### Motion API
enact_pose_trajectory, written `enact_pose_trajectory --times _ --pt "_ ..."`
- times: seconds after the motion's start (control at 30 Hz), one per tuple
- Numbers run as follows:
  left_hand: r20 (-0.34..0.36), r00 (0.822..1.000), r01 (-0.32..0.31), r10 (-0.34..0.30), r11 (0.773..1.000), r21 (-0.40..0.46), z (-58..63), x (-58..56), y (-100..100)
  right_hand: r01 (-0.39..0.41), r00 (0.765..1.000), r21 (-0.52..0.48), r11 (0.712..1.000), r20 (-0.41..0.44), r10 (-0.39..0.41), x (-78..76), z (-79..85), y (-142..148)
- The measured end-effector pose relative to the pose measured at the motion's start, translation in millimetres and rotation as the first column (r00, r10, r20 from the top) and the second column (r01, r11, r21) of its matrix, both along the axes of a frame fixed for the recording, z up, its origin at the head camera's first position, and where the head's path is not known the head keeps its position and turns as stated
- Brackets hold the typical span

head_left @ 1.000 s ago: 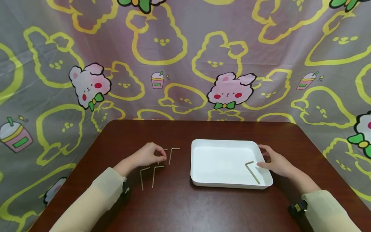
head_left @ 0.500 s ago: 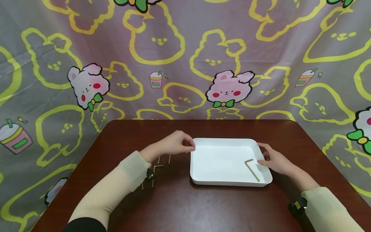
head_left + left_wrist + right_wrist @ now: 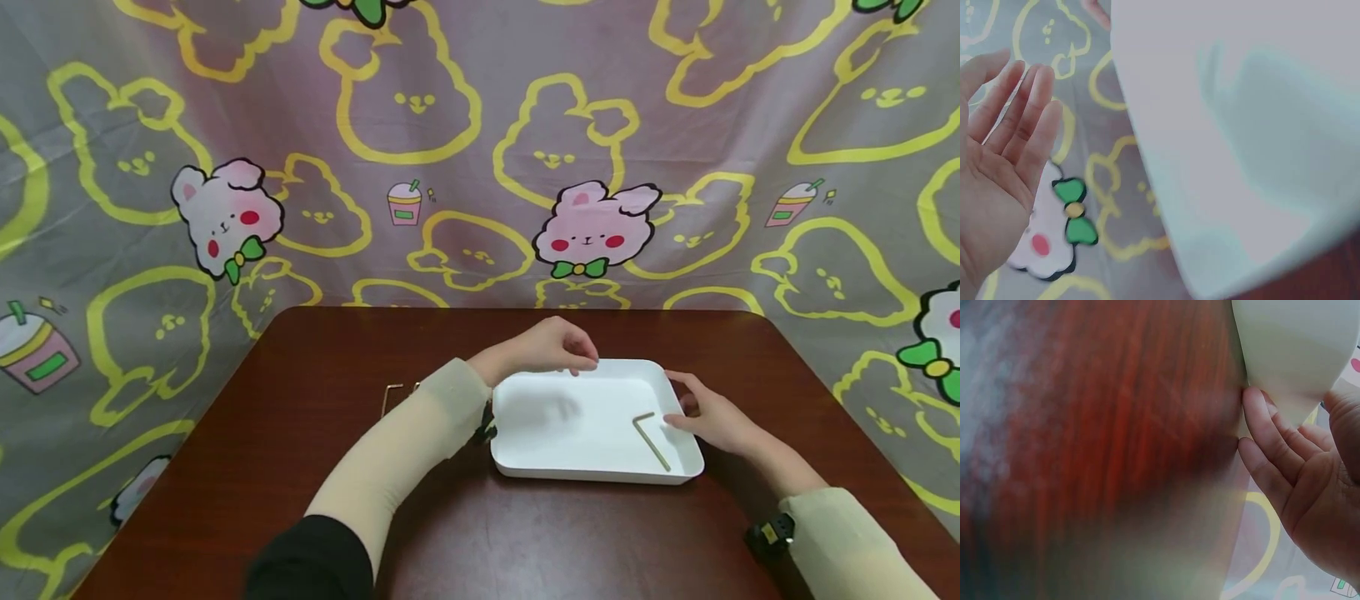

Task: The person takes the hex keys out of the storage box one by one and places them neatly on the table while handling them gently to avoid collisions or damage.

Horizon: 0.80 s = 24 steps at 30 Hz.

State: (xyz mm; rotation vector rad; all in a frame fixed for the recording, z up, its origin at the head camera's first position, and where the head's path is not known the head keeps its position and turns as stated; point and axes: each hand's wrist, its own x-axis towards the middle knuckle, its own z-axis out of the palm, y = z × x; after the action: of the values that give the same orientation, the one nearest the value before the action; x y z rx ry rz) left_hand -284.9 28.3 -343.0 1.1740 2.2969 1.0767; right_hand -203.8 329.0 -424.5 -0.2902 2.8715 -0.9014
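Observation:
My left hand (image 3: 558, 346) is over the far rim of a white tray (image 3: 577, 475), its fingers loosely bent. Nothing shows between those fingers in the left wrist view, where the palm (image 3: 997, 181) faces the camera beside the tray. One gold-coloured hex key (image 3: 652, 446) lies inside the tray, toward its right side. At the tray's right end, my right hand (image 3: 712, 421) grips the wall, thumb at the rim and fingers against the outside, as the right wrist view also shows. Left of the tray, another hex key (image 3: 386, 400) is partly in view; the left arm hides others.
The dark wooden table (image 3: 315, 433) has rounded far corners. A patterned cloth (image 3: 450, 125) with bunny figures hangs behind it and along both sides. My left forearm (image 3: 408, 454) stretches across the table in front of the hex keys.
My left hand has moved right, from above the hex keys on the table to over the far side of the tray. My right hand keeps its grip on the tray.

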Motion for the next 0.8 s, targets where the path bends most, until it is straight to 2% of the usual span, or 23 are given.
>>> enact_pose_trajectory --times 0.2,0.4,0.6,0.8 --pt "0.060 0.998 -0.008 0.008 1.000 -0.009 -19.7 -2.5 35.0 0.010 1.000 -0.036 0.999 0.007 -0.010 0.8 1.9 -1.0" --pt "0.106 0.993 -0.046 0.052 0.997 -0.060 -37.2 -2.6 60.3 0.005 1.000 -0.054 0.999 -0.007 -0.005 1.6 3.0 -0.3" --pt "0.143 0.985 -0.081 0.091 0.994 -0.073 -51.0 -2.6 74.8 0.001 1.000 -0.071 0.997 -0.012 -0.002 1.8 2.4 -0.5" --pt "0.157 0.979 -0.115 0.132 0.987 -0.110 -62.3 -0.9 80.5 -0.024 0.999 -0.083 0.996 -0.026 0.022 -0.1 -1.3 -0.6"
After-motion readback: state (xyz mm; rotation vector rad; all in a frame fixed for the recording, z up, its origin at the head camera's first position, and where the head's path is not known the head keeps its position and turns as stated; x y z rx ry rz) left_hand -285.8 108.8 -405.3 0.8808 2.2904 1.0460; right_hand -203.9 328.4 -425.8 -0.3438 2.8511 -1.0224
